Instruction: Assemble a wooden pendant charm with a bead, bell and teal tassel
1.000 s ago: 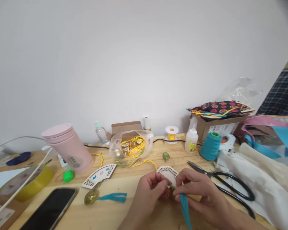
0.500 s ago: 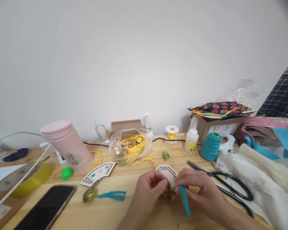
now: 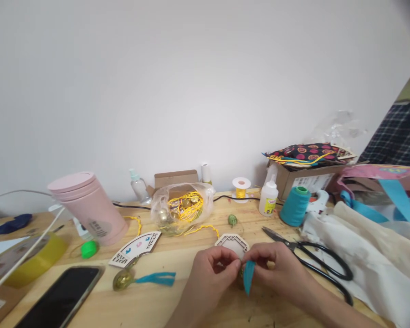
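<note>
My left hand (image 3: pixel 208 280) pinches the lower edge of a wooden fretwork ornament (image 3: pixel 231 243), close to a small gold bead (image 3: pixel 241 273) that is partly hidden by my fingers. My right hand (image 3: pixel 276 269) grips a blue tassel (image 3: pixel 248 275), which hangs down between both hands. To the left lies a fan-shaped wooden plaque (image 3: pixel 135 248), joined to a gold bead (image 3: pixel 123 280) with its own blue tassel (image 3: pixel 156 279). A small green knotted bead (image 3: pixel 232 220) sits just beyond the ornament.
Behind my hands are a plastic bag of gold beads and yellow cord (image 3: pixel 181 209), a yellow cord spool (image 3: pixel 241 189) and a glue bottle (image 3: pixel 268 198). Black-handled scissors (image 3: pixel 314 259) and white cloth (image 3: pixel 365 259) lie right; a black phone (image 3: pixel 59 296) lies left.
My right hand has moved left, bringing the blue tassel closer to my left hand. The tassel now looks shorter and sits higher. The whole view has shifted slightly.
</note>
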Demonstrator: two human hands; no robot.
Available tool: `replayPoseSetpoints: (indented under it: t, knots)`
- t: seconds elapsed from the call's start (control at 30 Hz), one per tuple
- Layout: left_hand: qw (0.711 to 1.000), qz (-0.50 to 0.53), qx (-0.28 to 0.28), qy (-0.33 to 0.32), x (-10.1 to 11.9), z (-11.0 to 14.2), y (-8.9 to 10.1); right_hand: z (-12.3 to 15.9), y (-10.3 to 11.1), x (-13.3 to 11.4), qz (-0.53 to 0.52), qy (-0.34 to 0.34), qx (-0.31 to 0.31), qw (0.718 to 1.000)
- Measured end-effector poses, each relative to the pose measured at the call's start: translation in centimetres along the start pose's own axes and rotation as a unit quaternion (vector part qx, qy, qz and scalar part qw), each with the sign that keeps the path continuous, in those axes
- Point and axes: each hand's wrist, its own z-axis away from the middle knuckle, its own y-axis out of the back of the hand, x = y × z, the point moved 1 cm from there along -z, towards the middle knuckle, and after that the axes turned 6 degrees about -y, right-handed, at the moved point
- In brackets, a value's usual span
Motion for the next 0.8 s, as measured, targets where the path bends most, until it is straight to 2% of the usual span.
replayPoseSetpoints:
  t: [0.1,0.4,0.63,0.8]
  knots:
    - [1.000,-0.009,-0.008,0.001,0.00,0.03,0.00,-0.04,-0.25,0.02,-0.027,-0.017,-0.012,0.999]
    - [0.999,-0.030,-0.011,0.003,-0.09,0.03,0.12,-0.06,-0.29,0.40,-0.020,-0.031,0.008,0.999]
    - [1.000,-0.027,-0.004,0.001,-0.07,0.07,0.13,-0.01,-0.16,-0.26,-0.024,-0.051,0.005,0.998]
    - [0.999,-0.029,-0.018,0.000,0.00,0.12,0.04,-0.08,-0.42,-0.02,-0.037,-0.043,0.011,0.998]
